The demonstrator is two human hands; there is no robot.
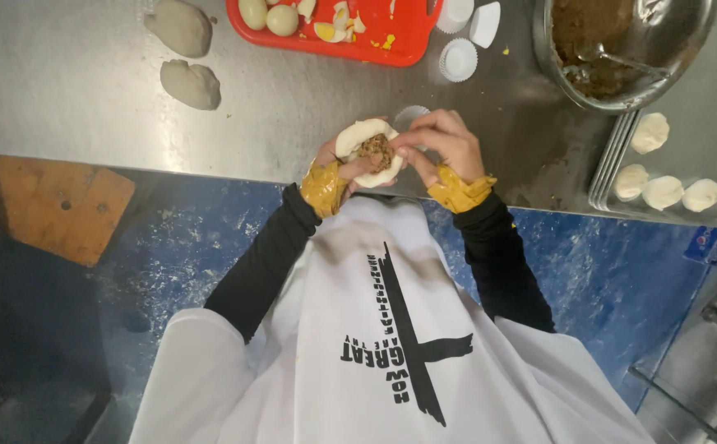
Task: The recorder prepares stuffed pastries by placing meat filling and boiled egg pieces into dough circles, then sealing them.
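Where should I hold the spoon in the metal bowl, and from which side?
Grip the spoon by its bare handle end, coming from the right. Its other end is sunk in the brown filling, while the handle points towards the right wall of the metal bowl.

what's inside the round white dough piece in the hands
Brown minced filling sits in the middle of the round white dough piece. The left hand cups it, hiding its underside.

the left hand (344, 167) cups a round dough wrapper (367, 150) with brown filling (376, 151) in its middle, while the right hand (441, 144) pinches its rim with the fingers (408, 141) (over the steel tabletop (71, 90)). two grey dough lumps (190, 84) lie well apart, beside a red tray (391, 41).
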